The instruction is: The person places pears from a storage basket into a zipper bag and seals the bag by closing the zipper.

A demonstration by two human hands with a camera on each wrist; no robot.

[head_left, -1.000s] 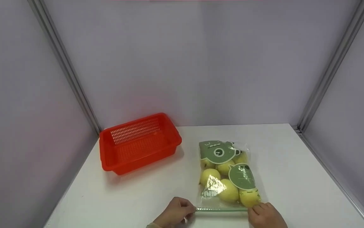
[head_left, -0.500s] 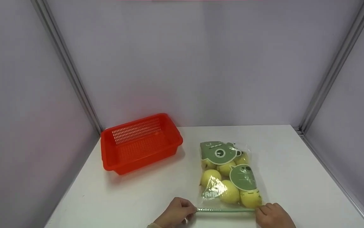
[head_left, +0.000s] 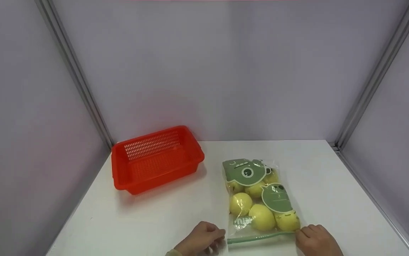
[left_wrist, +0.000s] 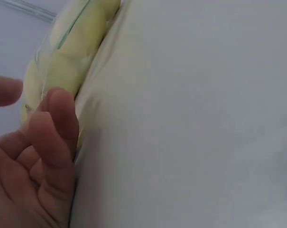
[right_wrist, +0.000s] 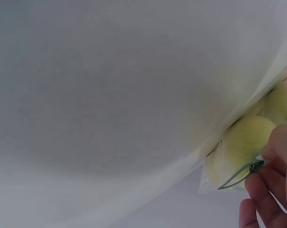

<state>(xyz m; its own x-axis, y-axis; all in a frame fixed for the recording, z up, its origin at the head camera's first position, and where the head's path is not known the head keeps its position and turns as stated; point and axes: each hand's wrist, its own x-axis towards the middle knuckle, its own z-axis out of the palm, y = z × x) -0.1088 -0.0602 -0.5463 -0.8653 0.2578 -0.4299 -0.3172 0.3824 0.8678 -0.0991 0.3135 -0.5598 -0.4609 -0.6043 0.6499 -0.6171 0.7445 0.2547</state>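
Note:
A clear zip bag [head_left: 277, 199] with green cartoon prints lies on the table, filled with several round yellow fruits [head_left: 262, 217]. Its green zip strip [head_left: 250, 238] runs along the near edge, bowed and lower at the left end. My right hand [head_left: 317, 240] pinches the strip's right end; in the right wrist view the zip strip [right_wrist: 236, 176] loops out from between thumb and finger. Just left of the bag's near left corner is my left hand [head_left: 204, 237]. The left wrist view shows its thumb and fingers [left_wrist: 48, 137] apart, with nothing between them.
A red plastic basket [head_left: 158, 181] with slotted sides stands at the back left of the white table [head_left: 147, 220]. Pale panels [head_left: 211, 71] with metal corner posts enclose the table at the back and both sides.
My left hand has let go of the zip strip's left end, which has dropped toward me. My right hand, still pinching the other end, has shifted right. The strip has slackened.

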